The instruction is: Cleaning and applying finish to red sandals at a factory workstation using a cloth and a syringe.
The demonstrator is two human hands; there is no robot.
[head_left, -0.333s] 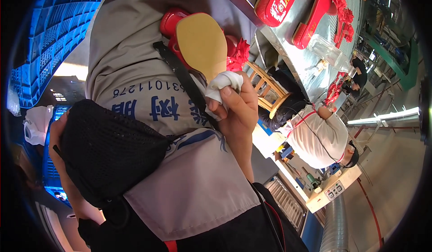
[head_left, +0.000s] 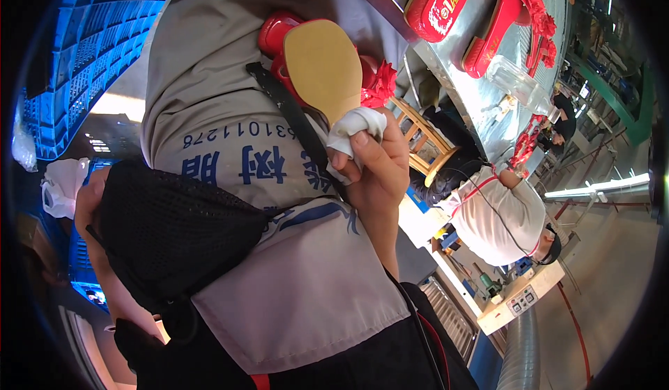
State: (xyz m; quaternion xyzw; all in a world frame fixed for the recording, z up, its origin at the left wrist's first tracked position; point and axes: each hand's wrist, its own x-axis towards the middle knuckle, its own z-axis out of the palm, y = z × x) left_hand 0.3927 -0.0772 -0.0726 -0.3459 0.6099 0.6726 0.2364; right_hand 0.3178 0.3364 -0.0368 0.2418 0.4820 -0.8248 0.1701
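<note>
Head view: a white cloth (head_left: pixel 357 124) is gripped in the right hand (head_left: pixel 380 164), close to an upturned red shoe (head_left: pixel 279 35)
At twelve o'clock, the shoe is rested on an apron-covered lap (head_left: pixel 202 63), apparently for soft backing, with its tan sole (head_left: pixel 324 66) fully exposed and its red flower (head_left: pixel 380 87) turned to the side; just right of centre, toward two o'clock, the cloth is pinched in a bunch between thumb and curled fingers, probably so that loose ends are contained; contact with the sole cannot be confirmed; at nine o'clock a bare left arm (head_left: pixel 104 251) is seen, but the state of the left hand cannot be told; at one o'clock, more red footwear (head_left: pixel 439 14) is set on a metal bench (head_left: pixel 460 90), seemingly within reach, beside a clear bottle (head_left: pixel 519 87)
</note>
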